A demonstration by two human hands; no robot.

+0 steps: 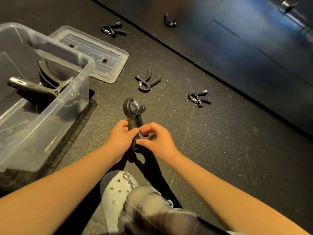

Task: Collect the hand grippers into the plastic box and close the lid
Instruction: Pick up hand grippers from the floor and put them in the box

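Observation:
A black hand gripper (133, 112) with a metal spring is held upright over the floor. My left hand (121, 138) grips its lower handles, and my right hand (157, 139) pinches the same handles from the right. The clear plastic box (67, 102) stands open at the left, with dark hand grippers (37, 89) inside. Its clear lid (94, 53) lies flat on the floor behind the box. Several more hand grippers lie loose on the floor: one (147, 81) ahead of my hands, one (199, 98) to the right, one (113, 30) beyond the lid, one (169, 21) farther back.
The floor is dark speckled rubber (220, 150). A smoother black mat (254, 53) borders it at the back right. My white clog (116, 190) and trouser leg fill the bottom centre. The box sits on a dark raised edge (79, 126).

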